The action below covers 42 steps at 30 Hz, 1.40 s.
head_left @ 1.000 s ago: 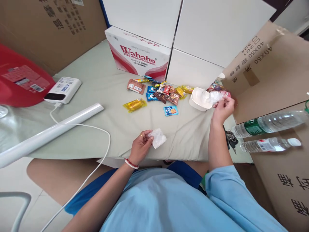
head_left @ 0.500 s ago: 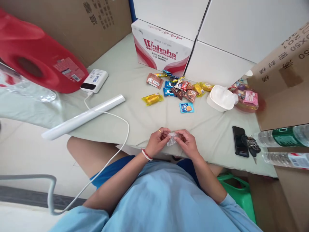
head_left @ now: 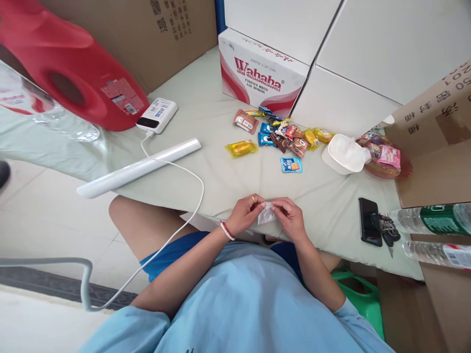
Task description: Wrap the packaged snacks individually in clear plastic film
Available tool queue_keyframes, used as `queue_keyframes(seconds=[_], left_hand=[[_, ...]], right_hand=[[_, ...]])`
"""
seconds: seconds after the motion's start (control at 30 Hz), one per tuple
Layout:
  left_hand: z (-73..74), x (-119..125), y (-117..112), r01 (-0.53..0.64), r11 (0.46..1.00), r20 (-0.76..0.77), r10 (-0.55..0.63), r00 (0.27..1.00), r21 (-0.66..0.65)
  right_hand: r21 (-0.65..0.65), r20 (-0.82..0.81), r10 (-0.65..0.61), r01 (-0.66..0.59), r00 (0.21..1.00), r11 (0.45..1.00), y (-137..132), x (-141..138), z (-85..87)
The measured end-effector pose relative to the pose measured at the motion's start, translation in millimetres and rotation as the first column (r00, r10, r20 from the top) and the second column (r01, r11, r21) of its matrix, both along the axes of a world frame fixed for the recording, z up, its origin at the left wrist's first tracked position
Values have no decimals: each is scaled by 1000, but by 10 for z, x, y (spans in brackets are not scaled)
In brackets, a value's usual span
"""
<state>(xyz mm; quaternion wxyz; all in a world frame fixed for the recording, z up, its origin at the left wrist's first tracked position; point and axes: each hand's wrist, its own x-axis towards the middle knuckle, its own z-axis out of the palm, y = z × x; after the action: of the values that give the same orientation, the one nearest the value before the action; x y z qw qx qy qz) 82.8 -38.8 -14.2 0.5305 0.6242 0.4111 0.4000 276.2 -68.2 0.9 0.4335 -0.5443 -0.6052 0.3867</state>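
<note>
A small clear plastic bag [head_left: 266,215] hangs between my two hands at the near edge of the cloth-covered table [head_left: 221,191]. My left hand [head_left: 246,212] pinches its upper left side, and my right hand [head_left: 289,215] pinches its upper right side. The fingertips almost meet along the top of the bag. Beyond my hands lies a flat blue snack packet [head_left: 291,165]. Farther back is a loose pile of wrapped snacks [head_left: 285,135], with a yellow-wrapped snack [head_left: 241,148] apart on the left. To their right stands a white tub [head_left: 340,158] with clear plastic in it.
A white tube [head_left: 140,168] and a cable cross the table's left, near a white device [head_left: 157,115] and a red jug [head_left: 88,73]. A Wahaha box [head_left: 262,73] stands behind. On the right are a phone [head_left: 370,223], keys [head_left: 389,230] and bottles [head_left: 437,219].
My fingers have shifted along the top of the plastic bag, and more of it now hangs below them. The camera view has turned slightly; the objects on the table look unmoved.
</note>
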Motion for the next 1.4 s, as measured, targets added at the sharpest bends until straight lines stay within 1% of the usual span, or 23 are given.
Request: queue_keyframes(seconds=[0.13, 0.37, 0.47, 0.57, 0.63, 0.73, 0.77, 0.8, 0.87, 0.93, 0.97, 1.0, 1.03, 1.07, 1.1, 1.13, 1.17, 1.2, 1.23, 1.27, 1.3, 1.37, 1.4], left_hand=[[1, -15, -15, -44, 998, 28, 45, 999, -41], [25, -3, -25, -98, 993, 61, 102, 993, -65], [43, 2, -31, -81, 988, 98, 94, 991, -130], [90, 19, -17, -70, 967, 162, 112, 980, -245], [131, 45, 8, -74, 960, 120, 110, 987, -271], [172, 102, 51, -74, 977, -55, 64, 996, -201], [175, 119, 62, -79, 978, -75, 66, 995, -193], [173, 133, 69, -94, 974, -60, 83, 995, -206], [161, 144, 74, -152, 943, 41, 171, 984, -297], [145, 134, 65, -219, 884, 153, 304, 940, -412], [137, 124, 56, -243, 859, 194, 360, 912, -451], [130, 111, 44, -264, 844, 225, 402, 887, -466], [123, 99, 29, -287, 841, 245, 430, 869, -459], [118, 90, 11, -307, 847, 255, 442, 860, -434], [114, 84, -10, -320, 859, 253, 439, 862, -401], [113, 83, -32, -322, 872, 245, 426, 871, -369], [116, 88, -56, -313, 884, 235, 405, 884, -348], [124, 98, -79, -295, 893, 227, 383, 895, -341], [136, 113, -101, -275, 898, 225, 363, 904, -343], [153, 130, -122, -254, 900, 232, 348, 908, -354], [174, 148, -141, -232, 898, 251, 339, 907, -375], [217, 177, -171, -171, 879, 327, 338, 882, -445], [235, 185, -183, -139, 866, 372, 344, 862, -481]], right_hand=[[89, 69, -81, 74, 994, 993, -36, -38, 46], [282, 175, -101, 49, 979, 958, -136, 39, 123], [343, 231, -90, 6, 969, 939, -177, 70, 137], [401, 308, -44, -87, 951, 912, -200, 82, 153], [424, 357, -16, -146, 934, 894, -210, 86, 163], [407, 395, 28, -202, 918, 891, -236, 99, 167], [396, 393, 38, -206, 919, 895, -249, 106, 163], [388, 386, 42, -203, 922, 899, -266, 114, 158], [382, 364, 28, -177, 931, 907, -307, 126, 143], [369, 352, 28, -166, 935, 914, -353, 131, 130], [349, 346, 54, -182, 937, 919, -374, 132, 128], [321, 330, 88, -199, 940, 926, -393, 132, 130], [288, 299, 110, -199, 948, 937, -408, 133, 137], [255, 256, 104, -170, 961, 952, -416, 135, 151], [230, 210, 59, -107, 976, 967, -416, 138, 171], [219, 171, -18, -20, 985, 976, -408, 141, 197], [223, 149, -99, 64, 984, 973, -392, 142, 227], [240, 149, -153, 114, 977, 964, -369, 138, 256], [264, 169, -165, 117, 972, 958, -341, 126, 282], [283, 208, -135, 73, 969, 956, -311, 104, 300], [288, 259, -78, 0, 963, 958, -282, 72, 306], [262, 357, 38, -139, 933, 955, -234, -15, 283], [246, 385, 65, -170, 921, 954, -218, -62, 256]])
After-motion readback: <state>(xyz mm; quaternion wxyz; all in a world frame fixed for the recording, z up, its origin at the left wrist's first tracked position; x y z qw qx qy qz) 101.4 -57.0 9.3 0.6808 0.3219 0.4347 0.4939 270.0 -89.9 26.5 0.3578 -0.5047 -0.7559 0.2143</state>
